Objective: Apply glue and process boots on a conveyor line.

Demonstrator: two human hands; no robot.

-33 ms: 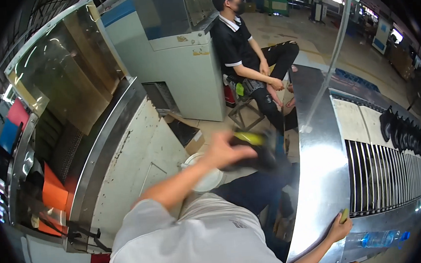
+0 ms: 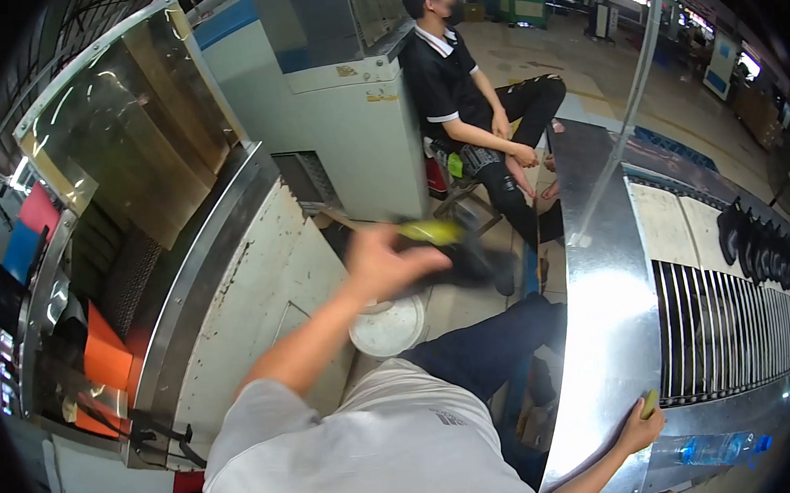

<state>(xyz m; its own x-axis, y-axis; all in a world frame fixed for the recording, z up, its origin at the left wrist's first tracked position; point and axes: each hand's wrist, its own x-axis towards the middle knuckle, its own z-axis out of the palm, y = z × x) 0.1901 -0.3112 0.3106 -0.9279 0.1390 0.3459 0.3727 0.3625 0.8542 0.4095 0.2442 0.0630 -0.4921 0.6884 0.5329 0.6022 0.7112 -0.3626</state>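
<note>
My left hand [image 2: 382, 264] is closed on a black shoe [image 2: 460, 265] with a yellow-green part at its top. Motion smears the shoe, so its outline is unclear. Hand and shoe are in mid-air, with a round white bucket [image 2: 390, 331] below. At the lower right, my right hand [image 2: 643, 431] lies by the edge of a shiny metal table [image 2: 603, 342]. Its fingers are closed round a small yellow-green object [image 2: 650, 403], mostly hidden by the hand, whose kind I cannot make out.
On the right runs a slatted conveyor [image 2: 722, 334] with several black shoes [image 2: 762, 248] on its far side. A water bottle [image 2: 716, 448] lies at the table's near end. A person in black [image 2: 457, 86] sits ahead. A metal-edged machine [image 2: 222, 259] stands left.
My left hand has swung to the left and slightly away with the shoe, baring more of the bucket. The right hand keeps its place on the table edge.
</note>
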